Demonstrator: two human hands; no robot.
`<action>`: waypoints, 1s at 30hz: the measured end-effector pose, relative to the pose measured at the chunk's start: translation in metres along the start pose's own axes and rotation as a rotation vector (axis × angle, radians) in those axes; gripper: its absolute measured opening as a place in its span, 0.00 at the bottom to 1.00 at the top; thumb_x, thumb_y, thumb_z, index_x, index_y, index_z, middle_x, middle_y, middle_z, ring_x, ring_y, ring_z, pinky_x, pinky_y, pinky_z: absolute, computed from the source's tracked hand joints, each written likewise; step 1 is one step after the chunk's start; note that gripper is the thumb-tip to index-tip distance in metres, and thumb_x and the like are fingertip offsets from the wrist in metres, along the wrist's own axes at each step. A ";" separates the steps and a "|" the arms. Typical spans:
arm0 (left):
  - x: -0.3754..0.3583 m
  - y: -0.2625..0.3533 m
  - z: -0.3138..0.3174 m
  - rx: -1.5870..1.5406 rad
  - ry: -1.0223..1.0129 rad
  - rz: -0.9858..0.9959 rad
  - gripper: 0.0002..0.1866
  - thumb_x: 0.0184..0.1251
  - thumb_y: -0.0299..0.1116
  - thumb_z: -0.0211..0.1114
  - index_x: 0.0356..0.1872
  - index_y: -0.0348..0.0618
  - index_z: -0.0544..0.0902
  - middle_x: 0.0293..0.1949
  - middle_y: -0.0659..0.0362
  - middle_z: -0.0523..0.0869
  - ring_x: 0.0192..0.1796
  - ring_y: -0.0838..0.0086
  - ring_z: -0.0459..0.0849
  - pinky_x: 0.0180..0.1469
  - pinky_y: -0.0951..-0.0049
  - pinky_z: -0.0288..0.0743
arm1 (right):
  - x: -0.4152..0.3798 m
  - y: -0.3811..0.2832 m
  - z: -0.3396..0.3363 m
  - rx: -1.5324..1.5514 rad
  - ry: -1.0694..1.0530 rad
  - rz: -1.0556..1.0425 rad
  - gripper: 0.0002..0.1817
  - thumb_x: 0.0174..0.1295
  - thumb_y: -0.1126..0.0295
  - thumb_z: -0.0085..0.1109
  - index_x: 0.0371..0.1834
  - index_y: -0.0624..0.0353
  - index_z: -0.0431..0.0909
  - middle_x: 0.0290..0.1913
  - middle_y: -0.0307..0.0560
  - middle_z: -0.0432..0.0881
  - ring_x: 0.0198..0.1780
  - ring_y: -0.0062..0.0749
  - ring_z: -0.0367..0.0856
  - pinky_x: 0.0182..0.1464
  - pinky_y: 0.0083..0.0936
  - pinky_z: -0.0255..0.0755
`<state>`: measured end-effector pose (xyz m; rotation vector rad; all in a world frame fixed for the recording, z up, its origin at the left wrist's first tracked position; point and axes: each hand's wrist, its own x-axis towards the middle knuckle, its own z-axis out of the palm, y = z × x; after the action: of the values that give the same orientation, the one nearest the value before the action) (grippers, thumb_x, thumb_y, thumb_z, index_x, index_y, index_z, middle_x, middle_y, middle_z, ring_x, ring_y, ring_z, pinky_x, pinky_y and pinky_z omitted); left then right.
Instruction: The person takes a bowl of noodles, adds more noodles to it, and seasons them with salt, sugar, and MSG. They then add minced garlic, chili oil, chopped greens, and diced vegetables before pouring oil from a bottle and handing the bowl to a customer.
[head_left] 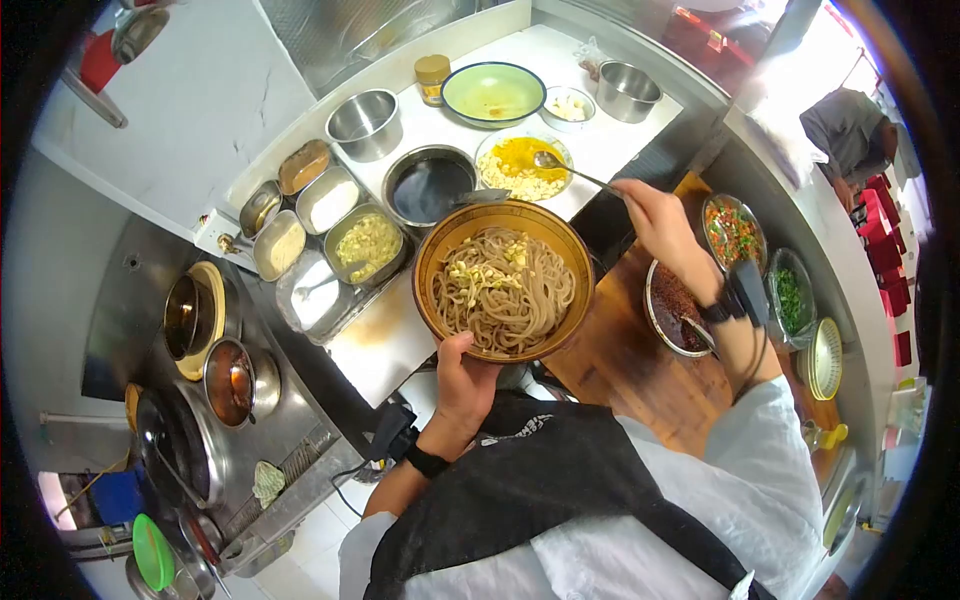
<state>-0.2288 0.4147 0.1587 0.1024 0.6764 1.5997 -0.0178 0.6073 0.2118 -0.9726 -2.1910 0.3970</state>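
My left hand (466, 388) grips the near rim of a brown bowl (426, 290), thumb over the edge. Greyish-brown noodles (520, 310) fill it, with pale yellow strands (475, 285) on top. A long-handled spoon (592, 178) is held in the closed fingers of my right hand (660, 225). Its head rests in a shallow bowl (572, 172) of yellow liquid and chopped pale pieces, just beyond the noodles. Beside the noodle bowl stands a metal pot of dark liquid (425, 185), with a ladle (482, 197) lying across its rim.
Metal containers of seasonings (368, 245) stand at the left. A pale green basin (492, 92) and a steel pot (628, 92) are at the back. To the right are a bowl of reddish-brown seasoning (672, 305), chopped vegetables (733, 230) and chopped greens (792, 300). Another person (850, 130) is farther right.
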 end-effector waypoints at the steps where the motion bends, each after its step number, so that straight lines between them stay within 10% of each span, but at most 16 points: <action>1: 0.000 0.000 0.000 -0.015 0.019 -0.008 0.27 0.52 0.34 0.50 0.56 0.37 0.62 0.52 0.52 0.73 0.53 0.63 0.73 0.53 0.59 0.70 | 0.011 0.016 0.009 -0.109 -0.039 0.062 0.12 0.54 0.76 0.45 0.40 0.61 0.75 0.31 0.60 0.77 0.35 0.53 0.77 0.38 0.39 0.71; 7: 0.000 -0.002 -0.003 -0.008 0.023 -0.003 0.27 0.53 0.35 0.50 0.56 0.37 0.63 0.52 0.52 0.73 0.54 0.63 0.73 0.54 0.60 0.68 | 0.034 0.056 0.043 -0.213 -0.222 0.186 0.12 0.53 0.72 0.45 0.37 0.61 0.77 0.29 0.62 0.77 0.34 0.54 0.77 0.39 0.39 0.71; 9: 0.000 -0.002 -0.004 -0.008 0.026 0.000 0.27 0.53 0.35 0.50 0.56 0.37 0.63 0.52 0.53 0.73 0.53 0.64 0.73 0.54 0.60 0.68 | 0.033 0.075 0.058 0.088 -0.193 0.185 0.11 0.54 0.73 0.45 0.34 0.63 0.78 0.23 0.56 0.78 0.22 0.44 0.77 0.29 0.33 0.71; 10: 0.001 -0.002 -0.005 -0.003 0.034 -0.006 0.27 0.53 0.35 0.50 0.56 0.37 0.63 0.52 0.53 0.73 0.53 0.64 0.73 0.54 0.61 0.68 | 0.038 0.039 0.043 0.329 -0.308 0.571 0.11 0.56 0.73 0.44 0.34 0.66 0.77 0.17 0.45 0.73 0.13 0.27 0.66 0.15 0.23 0.62; 13: -0.001 -0.002 -0.004 0.009 0.043 -0.009 0.27 0.53 0.36 0.50 0.56 0.37 0.63 0.52 0.53 0.73 0.53 0.64 0.73 0.55 0.61 0.68 | 0.038 0.042 0.057 0.755 -0.268 0.844 0.08 0.59 0.74 0.44 0.37 0.62 0.74 0.13 0.32 0.61 0.11 0.14 0.54 0.10 0.13 0.46; 25: -0.001 -0.001 0.000 0.049 0.046 -0.007 0.27 0.53 0.37 0.50 0.55 0.37 0.64 0.51 0.53 0.74 0.52 0.65 0.74 0.53 0.63 0.70 | 0.033 0.047 0.038 1.110 -0.189 0.888 0.11 0.57 0.79 0.40 0.40 0.68 0.71 0.12 0.31 0.58 0.09 0.16 0.50 0.09 0.14 0.47; 30: 0.000 -0.004 0.000 0.046 0.032 -0.006 0.27 0.53 0.37 0.50 0.55 0.36 0.64 0.51 0.53 0.74 0.52 0.65 0.74 0.53 0.62 0.70 | 0.036 0.052 0.041 0.528 -0.173 0.739 0.12 0.57 0.76 0.41 0.39 0.66 0.74 0.15 0.41 0.70 0.13 0.27 0.65 0.14 0.22 0.61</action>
<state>-0.2254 0.4143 0.1564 0.1085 0.7385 1.5828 -0.0366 0.6692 0.1732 -1.4339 -1.6412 1.3598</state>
